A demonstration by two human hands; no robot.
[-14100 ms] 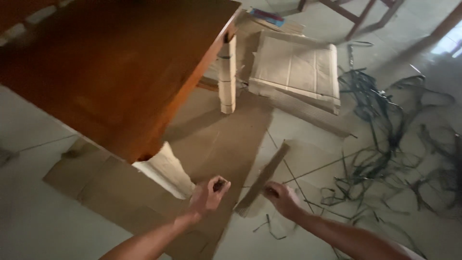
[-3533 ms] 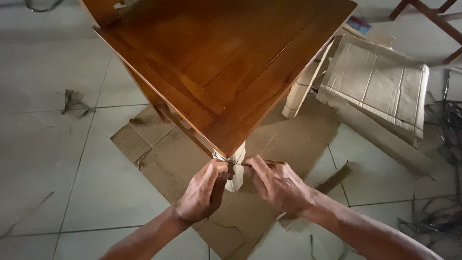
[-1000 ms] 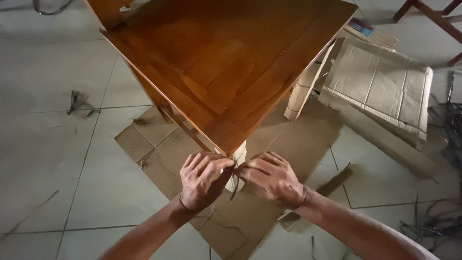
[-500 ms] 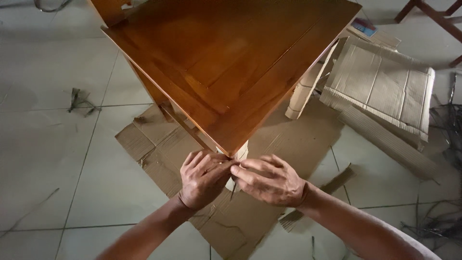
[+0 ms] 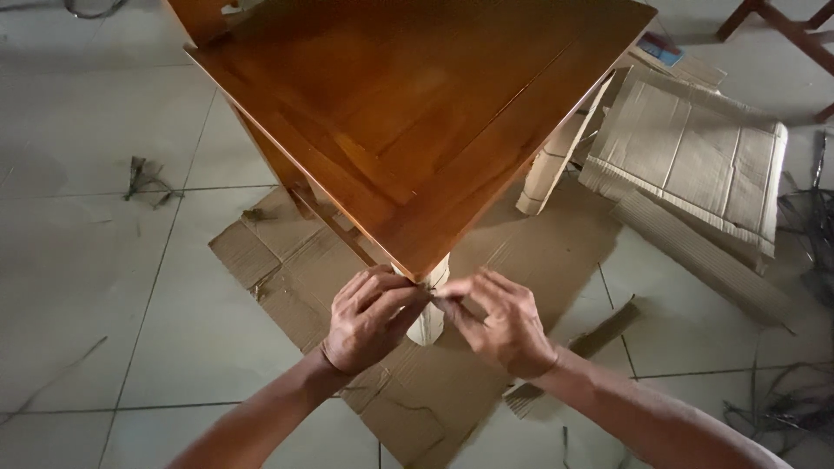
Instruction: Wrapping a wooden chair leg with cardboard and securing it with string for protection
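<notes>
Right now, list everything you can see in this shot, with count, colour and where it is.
Wooden table: one, reddish brown, centre, standing on the flat cardboard.
Wrapped table legs: two visible, pale cream wrapping, one under the near corner, one at right.
Flat cardboard sheet: one, brown, on the floor under the table.
Folded cardboard pile: one, brown, right of the table.
Cardboard strip: one, brown, on the floor at right.
Strapping scraps: several, dark, floor at right and left.
Tiled floor: pale grey.
Left hand: at the near leg's top.
Right hand: beside it, fingers pinching there.
</notes>
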